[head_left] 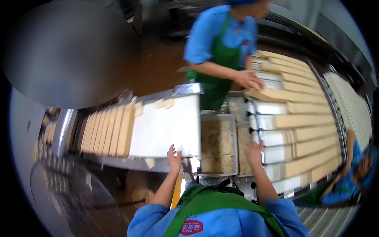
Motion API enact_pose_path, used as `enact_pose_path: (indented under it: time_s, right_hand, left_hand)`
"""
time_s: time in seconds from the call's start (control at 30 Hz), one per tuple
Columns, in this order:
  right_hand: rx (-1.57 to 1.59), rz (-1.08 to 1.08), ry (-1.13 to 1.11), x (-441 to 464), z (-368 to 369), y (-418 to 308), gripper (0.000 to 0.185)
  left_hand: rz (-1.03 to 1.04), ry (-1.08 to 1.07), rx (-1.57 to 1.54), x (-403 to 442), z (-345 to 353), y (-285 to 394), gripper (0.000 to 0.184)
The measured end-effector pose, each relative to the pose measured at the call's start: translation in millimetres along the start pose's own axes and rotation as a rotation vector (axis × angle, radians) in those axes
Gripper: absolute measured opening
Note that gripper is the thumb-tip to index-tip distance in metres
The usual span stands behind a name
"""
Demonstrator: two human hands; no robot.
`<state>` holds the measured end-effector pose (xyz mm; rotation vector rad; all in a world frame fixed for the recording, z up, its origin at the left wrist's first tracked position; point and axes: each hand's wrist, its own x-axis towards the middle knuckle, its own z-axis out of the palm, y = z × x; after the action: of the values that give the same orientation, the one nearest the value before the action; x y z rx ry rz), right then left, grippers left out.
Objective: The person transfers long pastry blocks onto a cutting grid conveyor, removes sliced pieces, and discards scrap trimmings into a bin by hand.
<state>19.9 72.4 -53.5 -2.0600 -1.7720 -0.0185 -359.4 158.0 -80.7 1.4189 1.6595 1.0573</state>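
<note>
My left hand is held at the front edge of the white work surface, fingers spread and nothing in them. Over by the right-hand conveyor, my right hand is at the near ends of the rows, beside a metal tray. Its fingers look apart and hold nothing that I can see, though they are slightly blurred. Long pale loaf-like blocks lie in rows on the conveyor. More such blocks stand side by side at the left of the white surface. Between my hands sits a metal tray of pale cut pieces.
Across from me a co-worker in a green apron touches a block on the conveyor. Another person is at the far right. Loose pale pieces lie at the surface's far edge. A large blurred grey round shape fills the upper left.
</note>
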Motion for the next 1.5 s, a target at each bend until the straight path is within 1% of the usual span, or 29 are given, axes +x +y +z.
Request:
enact_pose_path:
  time_s: [0.03,0.07,0.13,0.2,0.27,0.3,0.33,0.37,0.4,0.43,0.47,0.5,0.6,0.63,0.67,0.73,0.77,0.8,0.87,0.93,1.07,1.13,1.17,1.23,1.27,1.33,1.37,1.43,1.5]
  right_hand:
    - [-0.087,0.001,-0.062,6.9,-9.2,-0.6,0.027]
    - [-0.06,0.039,-0.051,4.4,-11.3,-8.2,0.019]
    - [-0.129,0.014,-0.023,10.3,-0.8,1.7,0.013]
    - [-0.182,0.107,-0.215,12.8,3.5,9.8,0.013]
    - [-0.201,0.197,-0.262,21.3,8.6,7.8,0.014]
    - [-0.183,0.192,-0.254,32.2,-2.2,-19.9,0.015]
    - [-0.196,0.161,-0.269,41.4,5.1,-37.0,0.015]
    - [-0.136,0.036,-0.216,48.6,15.1,-50.9,0.018]
    - [-0.069,-0.081,-0.16,56.8,26.7,-64.2,0.022]
    - [0.07,-0.068,-0.25,67.2,47.5,-72.4,0.028]
    - [0.125,-0.082,-0.298,78.8,65.0,-90.5,0.031]
    - [0.126,-0.154,-0.343,90.0,78.2,-118.6,0.032]
    - [0.2,-0.299,-0.484,125.0,105.7,-206.3,0.031]
    - [0.261,-0.328,-0.528,138.1,113.3,-233.9,0.03]
    - [0.311,-0.374,-0.552,151.5,125.2,-256.6,0.03]
    - [0.371,-0.458,-0.606,176.0,149.5,-301.3,0.032]
    - [0.377,-0.497,-0.635,190.2,161.8,-321.8,0.035]
    - [0.378,-0.498,-0.628,205.6,173.9,-342.8,0.035]
    - [0.405,-0.663,-0.688,235.9,202.6,-380.5,0.045]
    - [0.377,-0.743,-0.687,272.9,238.9,-419.5,0.059]
    - [0.287,-0.754,-0.596,344.5,296.1,-510.1,0.077]
    - [0.204,-0.706,-0.611,372.9,327.0,-550.2,0.084]
    - [0.209,-0.702,-0.608,379.6,342.3,-562.4,0.084]
    - [0.07,-0.67,-0.571,390.8,362.7,-584.7,0.088]
    - [0.074,-0.665,-0.564,390.9,369.2,-588.8,0.088]
    - [0.174,-0.571,-0.698,383.7,367.6,-589.5,0.078]
    - [0.153,-0.563,-0.631,378.5,362.9,-582.4,0.076]
    - [0.144,-0.518,-0.6,370.3,332.8,-553.3,0.072]
    - [0.211,-0.396,-0.534,366.3,322.6,-492.9,0.062]
  left_hand:
    - [0.004,0.082,0.013,13.0,-12.2,-24.7,0.053]
    - [-0.01,0.16,0.053,15.4,-37.7,-48.4,0.051]
    - [-0.059,0.319,0.115,27.1,-72.7,-79.1,0.047]
    - [-0.179,0.417,0.197,29.1,-123.4,-81.0,0.047]
    - [-0.236,0.533,0.32,41.7,-159.4,-123.6,0.047]
    - [-0.29,0.582,0.306,47.2,-175.3,-131.9,0.048]
    - [-0.337,0.626,0.29,55.1,-188.8,-140.0,0.048]
    - [-0.385,0.634,0.308,61.8,-202.0,-145.3,0.057]
    - [-0.405,0.644,0.305,69.0,-215.5,-145.6,0.057]
    - [-0.445,0.653,0.3,77.2,-224.3,-144.9,0.063]
    - [-0.482,0.655,0.29,86.9,-226.4,-149.1,0.069]
    - [-0.46,0.65,0.268,95.7,-231.2,-157.1,0.078]
    - [-0.42,0.626,0.292,129.0,-224.4,-164.8,0.079]
    - [-0.402,0.649,0.299,134.8,-222.1,-144.3,0.079]
    - [-0.399,0.648,0.288,140.6,-221.3,-144.0,0.079]
    - [-0.37,0.555,0.227,147.8,-224.0,-147.6,0.079]
    - [-0.26,0.568,0.23,146.1,-221.5,-160.1,0.081]
    - [-0.253,0.57,0.229,145.6,-225.8,-164.5,0.081]
    - [-0.284,0.427,0.117,146.3,-232.2,-174.9,0.084]
    - [-0.288,0.381,0.186,147.6,-238.6,-170.8,0.087]
    - [-0.302,0.291,0.277,149.4,-240.7,-165.2,0.094]
    - [-0.315,0.269,0.266,149.6,-242.6,-162.3,0.096]
    - [-0.376,0.25,0.314,150.0,-241.8,-154.2,0.097]
    - [-0.479,0.195,0.367,154.4,-244.6,-144.2,0.099]
    - [-0.471,0.194,0.371,157.1,-245.9,-142.4,0.099]
    - [-0.507,0.149,0.397,159.0,-247.4,-137.7,0.1]
    - [-0.518,0.141,0.388,159.2,-246.9,-139.2,0.097]
    - [-0.478,0.089,0.407,154.2,-250.0,-133.3,0.095]
    - [-0.378,-0.002,0.399,147.5,-249.9,-128.4,0.09]
